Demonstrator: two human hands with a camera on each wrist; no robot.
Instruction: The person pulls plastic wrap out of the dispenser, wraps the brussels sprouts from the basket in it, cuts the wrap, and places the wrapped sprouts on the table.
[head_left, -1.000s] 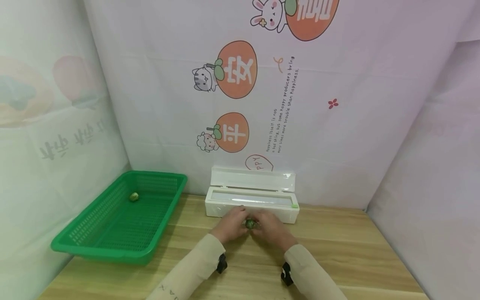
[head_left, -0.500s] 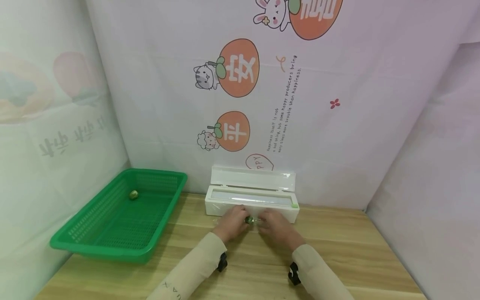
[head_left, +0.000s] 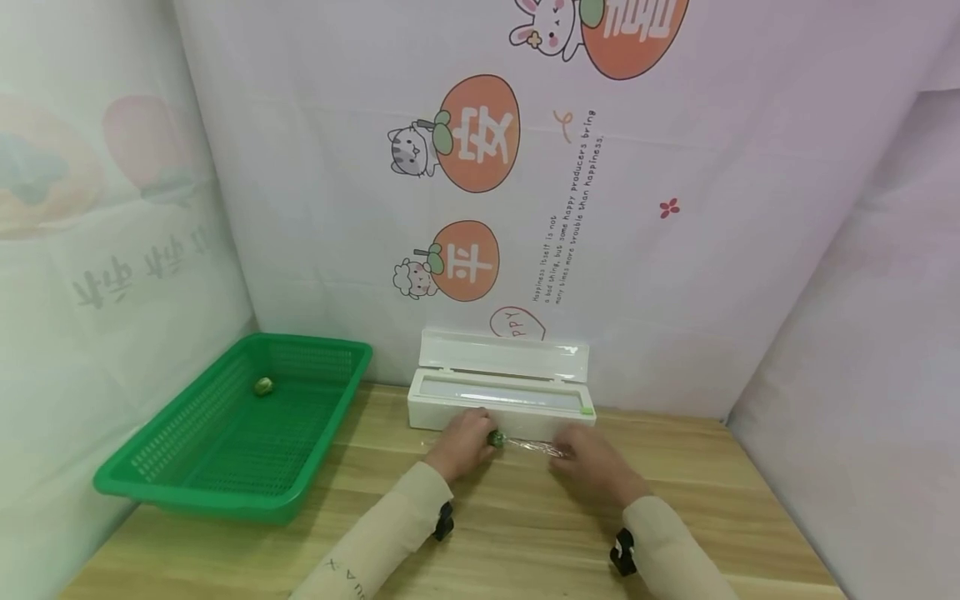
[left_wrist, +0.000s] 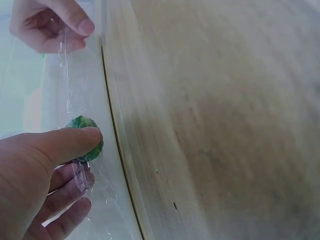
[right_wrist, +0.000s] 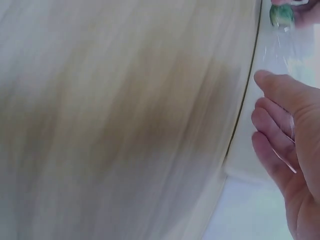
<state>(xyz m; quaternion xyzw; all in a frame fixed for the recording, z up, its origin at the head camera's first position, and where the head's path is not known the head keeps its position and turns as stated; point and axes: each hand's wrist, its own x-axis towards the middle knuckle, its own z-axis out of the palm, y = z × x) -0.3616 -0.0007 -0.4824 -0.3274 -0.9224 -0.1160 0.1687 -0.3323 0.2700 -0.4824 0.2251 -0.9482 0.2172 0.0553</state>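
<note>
My left hand (head_left: 461, 443) pinches a small green leafy ball, like a Brussels sprout (left_wrist: 82, 121), between thumb and fingers in the left wrist view. Clear cling film (head_left: 534, 447) wraps round the sprout and stretches off to the right as a twisted strand. At the strand's far end, my right hand (head_left: 596, 462) holds the film with curled fingers. In the right wrist view, the film runs from the sprout into that hand. Both hands work just in front of the white cling film dispenser (head_left: 437, 414), whose lid (head_left: 504, 357) stands raised.
A green plastic basket (head_left: 202, 500) stands on the left of the wooden table (head_left: 480, 542), with another small green ball (head_left: 263, 387) inside. A printed cloth (head_left: 337, 208) hangs close behind the dispenser, and cloth walls flank both sides.
My right hand has moved right, away from the left, drawing the cling film out into a long twisted strand. The left hand has stayed in place with the Brussels sprout.
</note>
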